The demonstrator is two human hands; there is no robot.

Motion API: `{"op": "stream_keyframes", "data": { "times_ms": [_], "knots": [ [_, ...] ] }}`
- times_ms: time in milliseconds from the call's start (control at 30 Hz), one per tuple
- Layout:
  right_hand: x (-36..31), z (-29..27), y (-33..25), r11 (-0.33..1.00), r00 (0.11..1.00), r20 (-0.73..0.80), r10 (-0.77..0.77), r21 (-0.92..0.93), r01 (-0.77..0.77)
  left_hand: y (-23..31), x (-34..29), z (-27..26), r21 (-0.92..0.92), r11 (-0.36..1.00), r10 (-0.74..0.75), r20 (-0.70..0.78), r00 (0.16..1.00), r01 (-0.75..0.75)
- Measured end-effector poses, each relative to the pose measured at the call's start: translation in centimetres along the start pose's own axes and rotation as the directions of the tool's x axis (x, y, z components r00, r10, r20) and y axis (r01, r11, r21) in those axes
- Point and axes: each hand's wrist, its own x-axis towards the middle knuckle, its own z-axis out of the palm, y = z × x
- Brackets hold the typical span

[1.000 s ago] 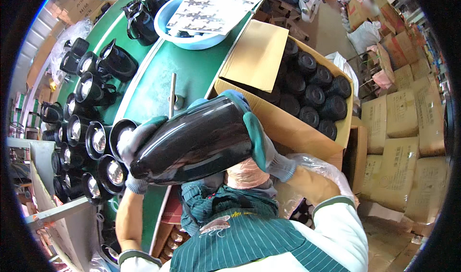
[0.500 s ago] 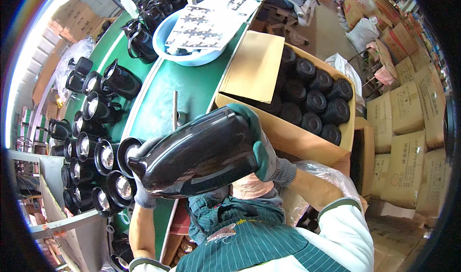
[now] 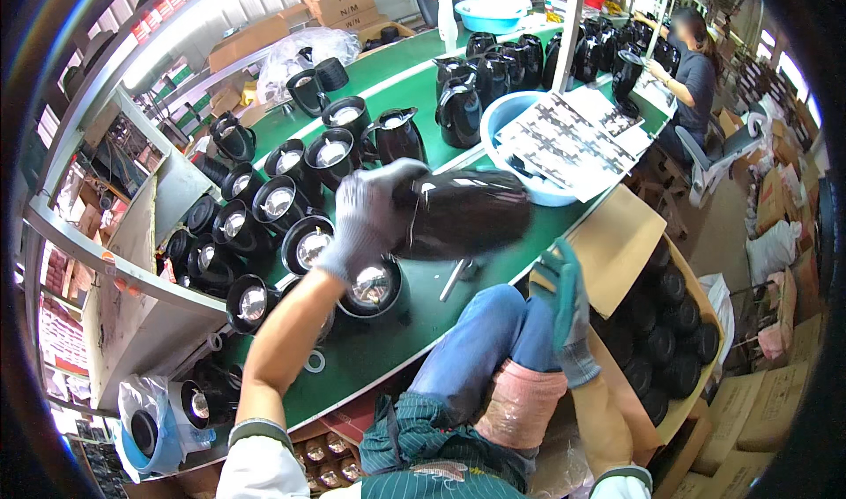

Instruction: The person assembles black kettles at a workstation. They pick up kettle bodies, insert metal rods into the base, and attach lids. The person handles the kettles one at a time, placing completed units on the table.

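Observation:
Tipped on its side above the green table (image 3: 344, 376), a glossy black thermos jug (image 3: 476, 217) is gripped at one end by my left hand (image 3: 374, 213) in a grey glove. The jug is slightly blurred. My right hand (image 3: 562, 296), in a grey glove with green palm and fingertips, is off the jug, its fingers apart and holding nothing. It is beside the open carton (image 3: 648, 310). Below and left of my left hand, black jug bodies with shiny silver insides (image 3: 368, 288) stand in rows. A jug with a spout (image 3: 397, 138) stands behind them.
A light blue basin (image 3: 495, 116) with printed sheets (image 3: 573, 147) across it sits to the far right on the table. Round black parts (image 3: 665, 323) fill the carton. A short metal rod (image 3: 454, 280) stands on the tabletop. Farther off, a co-worker (image 3: 692, 85) handles a jug.
My right hand has let go of the jug and opened. My left hand keeps hold of it. The view has swung, showing more of the table and a co-worker.

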Motion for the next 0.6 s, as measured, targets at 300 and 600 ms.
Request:
{"op": "stream_keyframes", "data": {
  "times_ms": [300, 600],
  "knots": [
    [16.7, 12.9, 9.1, 0.461, 0.648, 0.324, 0.69, 0.494, -0.737, -14.3, 12.5, 7.3, 0.549, 0.794, -0.438, 0.218, 0.872, 0.262],
    [26.2, 16.6, 21.5, 0.488, 0.812, 0.506, 0.29, 0.652, -0.58, -18.9, 12.3, 9.6, 0.192, 0.943, -0.324, 0.331, 0.886, 0.273]
  ]
}}
